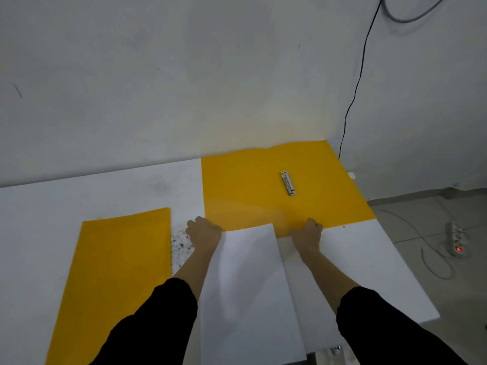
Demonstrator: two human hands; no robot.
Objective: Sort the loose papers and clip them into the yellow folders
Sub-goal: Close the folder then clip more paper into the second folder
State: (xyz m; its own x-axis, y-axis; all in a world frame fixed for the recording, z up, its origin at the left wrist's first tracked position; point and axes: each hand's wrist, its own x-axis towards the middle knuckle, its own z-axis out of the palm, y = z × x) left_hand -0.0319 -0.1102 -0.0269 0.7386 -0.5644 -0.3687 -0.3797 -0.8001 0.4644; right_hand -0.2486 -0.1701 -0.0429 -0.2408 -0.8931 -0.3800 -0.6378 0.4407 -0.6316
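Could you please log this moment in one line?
open yellow plastic folder flat, metal clip empty; left hand, right hand at its near edge; white paper sheet loose

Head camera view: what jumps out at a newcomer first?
The bright open yellow folder stands out at far right, its metal clip bare in the middle. A closed yellow folder lies at the near left, and white paper sits between the left hand and right hand at the open folder's near edge.

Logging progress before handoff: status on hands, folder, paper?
Left hand and right hand at near edge of open folder, grip unclear. Clip empty, paper not in yet. Nothing blocking.
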